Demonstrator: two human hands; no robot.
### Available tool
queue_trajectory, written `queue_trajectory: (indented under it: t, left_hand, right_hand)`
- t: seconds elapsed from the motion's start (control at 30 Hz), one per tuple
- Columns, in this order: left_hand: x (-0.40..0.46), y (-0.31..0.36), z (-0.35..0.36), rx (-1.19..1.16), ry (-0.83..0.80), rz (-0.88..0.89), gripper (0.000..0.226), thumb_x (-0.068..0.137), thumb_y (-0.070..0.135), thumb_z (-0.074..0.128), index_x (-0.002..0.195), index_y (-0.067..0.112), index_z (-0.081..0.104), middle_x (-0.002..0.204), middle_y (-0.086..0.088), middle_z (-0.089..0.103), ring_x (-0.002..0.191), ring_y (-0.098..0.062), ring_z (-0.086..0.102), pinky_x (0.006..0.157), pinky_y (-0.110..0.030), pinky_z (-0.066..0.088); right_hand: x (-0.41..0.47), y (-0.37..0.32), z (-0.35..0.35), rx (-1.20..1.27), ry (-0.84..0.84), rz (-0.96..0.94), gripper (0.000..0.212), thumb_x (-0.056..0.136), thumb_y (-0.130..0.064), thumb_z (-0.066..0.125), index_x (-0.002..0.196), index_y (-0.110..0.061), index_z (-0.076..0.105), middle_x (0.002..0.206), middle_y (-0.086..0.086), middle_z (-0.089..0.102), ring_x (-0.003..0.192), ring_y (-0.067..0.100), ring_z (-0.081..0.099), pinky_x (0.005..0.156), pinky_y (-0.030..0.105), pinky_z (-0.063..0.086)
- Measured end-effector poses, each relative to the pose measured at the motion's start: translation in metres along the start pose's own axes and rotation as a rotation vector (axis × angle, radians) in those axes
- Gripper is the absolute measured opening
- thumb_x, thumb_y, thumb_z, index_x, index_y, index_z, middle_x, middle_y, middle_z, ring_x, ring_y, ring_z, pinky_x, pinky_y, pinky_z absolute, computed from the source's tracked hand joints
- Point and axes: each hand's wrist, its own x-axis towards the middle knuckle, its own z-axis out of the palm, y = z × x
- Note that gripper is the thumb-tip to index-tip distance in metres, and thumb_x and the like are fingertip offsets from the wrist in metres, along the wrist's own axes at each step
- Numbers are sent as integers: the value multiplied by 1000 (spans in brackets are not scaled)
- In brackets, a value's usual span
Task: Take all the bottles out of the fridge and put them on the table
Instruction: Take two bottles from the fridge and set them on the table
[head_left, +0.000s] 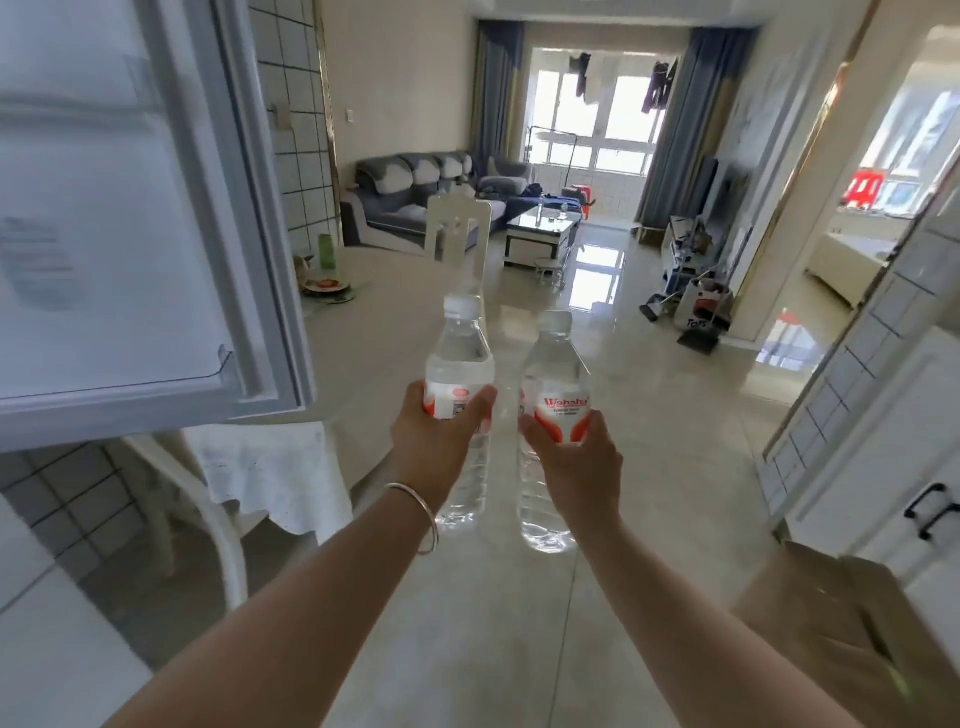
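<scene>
2 clear water bottles, both w/ white caps and red-and-white labels, both being held upright out in front over the floor, side by side but not touching. The right bottle (551, 415) is showing "Wahaha" in red letters on its label — the smaller print under it is too blurry to read. The left bottle (460, 395) is turned so only a red logo patch and what looks like a QR code are facing the cam, no readable text there.

The left hand (434, 436) is wrapping around the left bottle at the label, fingers curling round the front. There's 1 silver bangle (418, 514) sitting on that wrist. The right hand (576, 462) is gripping the right bottle at the lower part of the label, thumb curling round the front of it. So both hands are clamped on a bottle each.

The fridge door (130, 208) is hanging open at left, its inner shelf looking bare from this angle. Just past it the round tabletop (395, 322) is carrying a green cup (326, 251) and a plate (327, 286) w/ something red on it. 1 white chair (457, 228) is standing at the far edge. The bottles aren't on the tabletop yet — they're in the air just right of it.

Further back a grey sofa (415, 187) and a coffee table (543, 228). A bag (701, 306) on the floor is reading something like "Tops", can't be sure.
</scene>
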Motion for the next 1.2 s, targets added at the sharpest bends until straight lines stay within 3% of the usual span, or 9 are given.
queue_trajectory:
  t: [0.17, 0.37, 0.63, 0.77, 0.97, 1.07, 1.2]
  left_hand:
    - [58, -22, 52, -1, 13, 0, 43, 69, 38, 78, 98, 12, 61, 84, -1, 70, 72, -11, 66, 64, -20, 50]
    - [170, -44, 93, -14, 17, -10, 42, 68, 38, 79, 97, 13, 62, 81, 1, 70, 68, -8, 66, 56, -10, 49]
    - [319, -68, 87, 13, 157, -12, 43, 68, 37, 79, 98, 12, 61, 81, 3, 67, 65, -2, 61, 55, -7, 45]
    - [389, -87, 79, 9, 250, -29, 43, 67, 37, 79, 99, 15, 61, 83, 3, 68, 71, -9, 65, 65, -21, 50]
    - [503, -127, 64, 49, 421, -47, 39, 69, 39, 78, 96, 18, 60, 82, 6, 68, 75, -8, 66, 67, -20, 51]
    - [564, -145, 50, 91, 537, -59, 38, 70, 40, 77, 97, 19, 60, 81, 7, 67, 70, -5, 63, 62, -16, 48]
    - [635, -163, 24, 124, 742, -91, 43, 69, 43, 78, 99, 17, 62, 85, 3, 69, 77, -14, 66, 71, -25, 53]
  right_hand:
    - [68, 25, 24, -24, 4, 13, 48, 71, -51, 72, 85, -14, 46, 67, -10, 47, 69, 22, 50, 65, 29, 37]
    - [176, 34, 88, -63, -21, -7, 49, 70, -53, 72, 87, -14, 48, 67, -8, 48, 69, 22, 53, 69, 38, 47]
    - [295, 15, 205, 39, -102, -6, 48, 72, -52, 70, 90, -14, 46, 79, 1, 54, 78, 28, 53, 72, 35, 41]
    - [344, 1, 278, 26, -202, -56, 48, 72, -52, 71, 89, -15, 47, 78, 3, 53, 76, 27, 51, 69, 32, 38]
    - [418, -13, 403, 50, -418, -109, 44, 69, -50, 74, 84, -17, 48, 65, -9, 48, 65, 20, 47, 56, 31, 31]
    - [460, -28, 471, 117, -553, -130, 43, 67, -49, 75, 85, -19, 50, 67, -10, 50, 67, 18, 51, 62, 30, 38]
    - [505, -57, 550, 136, -746, -182, 47, 66, -53, 74, 82, -17, 48, 67, -6, 53, 61, 15, 51, 51, 28, 36]
